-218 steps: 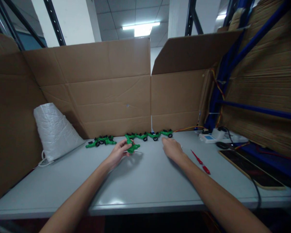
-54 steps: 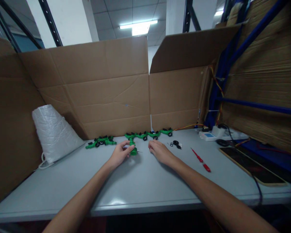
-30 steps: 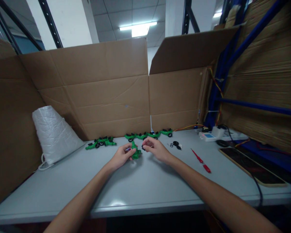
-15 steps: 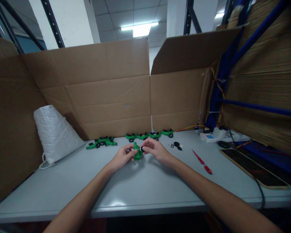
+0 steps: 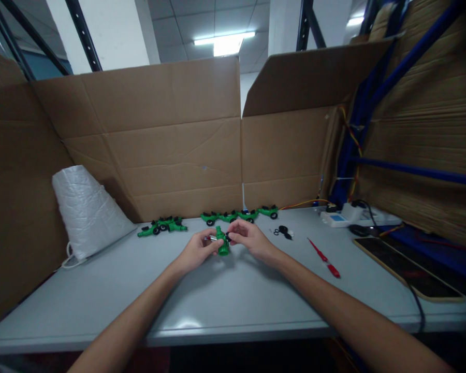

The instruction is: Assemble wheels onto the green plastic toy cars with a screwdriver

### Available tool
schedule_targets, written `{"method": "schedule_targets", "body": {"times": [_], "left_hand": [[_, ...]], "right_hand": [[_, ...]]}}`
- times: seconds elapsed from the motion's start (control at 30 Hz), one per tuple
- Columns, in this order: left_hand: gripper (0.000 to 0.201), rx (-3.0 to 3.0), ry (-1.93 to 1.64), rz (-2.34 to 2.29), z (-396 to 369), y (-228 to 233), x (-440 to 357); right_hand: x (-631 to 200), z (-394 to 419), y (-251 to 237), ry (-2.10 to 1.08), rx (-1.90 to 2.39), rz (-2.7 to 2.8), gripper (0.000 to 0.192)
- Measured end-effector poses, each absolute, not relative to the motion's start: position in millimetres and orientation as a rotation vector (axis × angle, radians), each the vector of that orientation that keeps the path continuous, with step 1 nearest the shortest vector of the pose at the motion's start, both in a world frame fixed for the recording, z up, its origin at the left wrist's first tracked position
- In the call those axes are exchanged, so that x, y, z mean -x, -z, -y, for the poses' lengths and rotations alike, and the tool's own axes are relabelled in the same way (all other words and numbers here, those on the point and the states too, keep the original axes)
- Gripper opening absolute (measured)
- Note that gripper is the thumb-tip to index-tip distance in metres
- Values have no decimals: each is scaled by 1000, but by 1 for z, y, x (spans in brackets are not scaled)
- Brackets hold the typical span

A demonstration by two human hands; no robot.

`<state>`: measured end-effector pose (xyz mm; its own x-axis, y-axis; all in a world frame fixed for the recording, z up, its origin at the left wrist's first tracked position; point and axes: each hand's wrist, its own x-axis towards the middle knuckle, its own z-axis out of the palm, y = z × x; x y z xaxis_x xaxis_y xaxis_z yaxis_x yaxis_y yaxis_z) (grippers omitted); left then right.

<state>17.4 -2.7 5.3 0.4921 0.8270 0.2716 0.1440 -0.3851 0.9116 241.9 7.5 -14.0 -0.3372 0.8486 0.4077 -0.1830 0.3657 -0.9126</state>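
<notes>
Head camera view, from where I stand beside the bench: both hands have come together over the grey table [image 5: 225, 295]. A couple of seconds ago the right hand [image 5: 250, 239] lay flat and apart from the green piece; since then it has fetched something small and dark, apparently a wheel, and brought it up against the green toy part [image 5: 222, 245] that the left hand [image 5: 196, 249] has been holding all along. So, as I judge it, the work has gone from reaching for a part to fitting it on.

The left hand's fingers are closed around the green toy part, thumb and forefinger pinching its upper half. The right hand's thumb and forefinger are pinched on the dark bit, pressed to the side of the green piece just beyond the left fingertips. Whether it has seated yet is too small to tell.

The green toy part sits between the two sets of fingertips, lifted a little off the table. Its long axis runs roughly upright, slightly tilted, the narrow end up and away from the person and the broader end down toward the table.

Beyond the fingers stands a row of finished green toys [image 5: 241, 214]; to the right of the right hand lie loose black wheels [image 5: 282, 231] and a red screwdriver [image 5: 322, 257].
</notes>
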Motion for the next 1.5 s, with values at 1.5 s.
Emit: {"method": "schedule_targets", "body": {"times": [1.5], "left_hand": [[42, -1871, -955, -846, 3, 0, -23]], "right_hand": [[-240, -11, 25, -1218, 660, 1522, 45]]}}
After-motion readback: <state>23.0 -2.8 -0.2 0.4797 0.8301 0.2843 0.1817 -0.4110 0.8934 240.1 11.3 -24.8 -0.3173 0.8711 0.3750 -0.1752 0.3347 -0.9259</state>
